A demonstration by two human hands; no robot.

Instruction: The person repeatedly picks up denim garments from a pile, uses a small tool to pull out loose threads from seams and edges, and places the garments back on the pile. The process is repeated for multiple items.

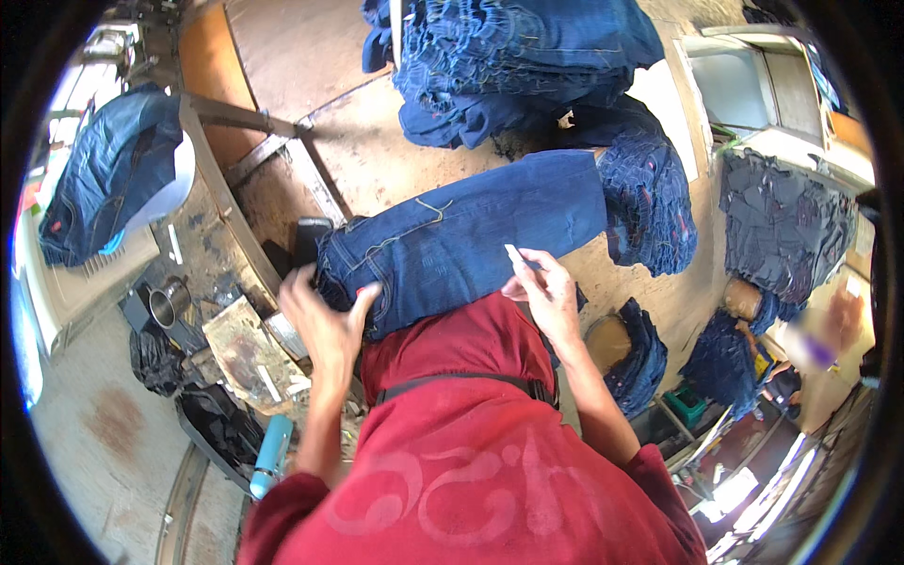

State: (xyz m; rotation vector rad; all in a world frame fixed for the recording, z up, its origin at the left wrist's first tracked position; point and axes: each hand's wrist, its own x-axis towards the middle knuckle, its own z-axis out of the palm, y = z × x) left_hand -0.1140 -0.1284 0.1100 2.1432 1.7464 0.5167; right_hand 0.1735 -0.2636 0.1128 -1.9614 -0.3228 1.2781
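A folded pair of dark blue jeans [480,221] lies across my lap, its waistband end to the left and loose threads on its upper side. At that end is my left hand [325,325], thumb and fingers apart over the waistband; the fingers are smeared by motion. A small red tab shows by the thumb. Over the leg of the jeans, my right hand [546,297] pinches a short white stick [513,254] that looks like chalk, its tip pointing up and away from me.
A tall stack of jeans [527,56] stands ahead, with another bundle [650,202] at the far end of the leg. Left are a wooden frame [221,198], a metal cup [169,301] and a blue bottle [273,452]. Dark grey garments [786,212] are piled right, near another person.
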